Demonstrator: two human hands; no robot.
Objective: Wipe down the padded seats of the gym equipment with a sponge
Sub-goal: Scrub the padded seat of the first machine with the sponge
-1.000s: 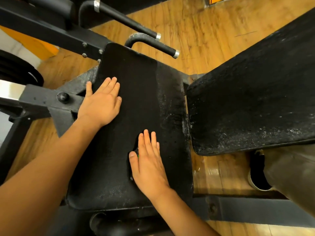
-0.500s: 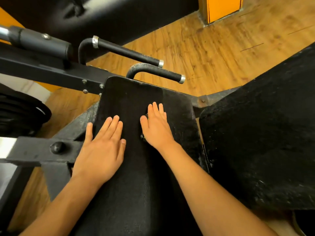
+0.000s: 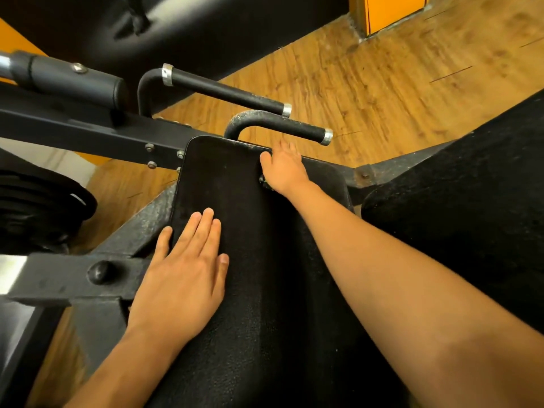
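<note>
A long black padded seat (image 3: 253, 260) of grainy vinyl, round-cornered, is laid flat. A dark sponge (image 3: 263, 180) is pressed near its far edge, almost wholly hidden under the right hand (image 3: 284, 169); only a corner is seen.

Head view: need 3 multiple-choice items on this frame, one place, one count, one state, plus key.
1. Where on the seat pad is the right hand?
A) near end
B) far end, by the nearer grip handle
C) left edge

2. How many grip handles stick out beyond the pad?
A) one
B) two
C) four

3. How is the left hand?
A) flat, fingers straight on the pad
B) curled round a handle
C) lifted clear of the pad

Key:
1 B: its fingers reach the pad's far edge, just below that handle.
2 B: the nearer one and a farther grip handle show, each a black bar with a metal end cap.
3 A: palm and straight fingers lie on the pad's left side.
</note>
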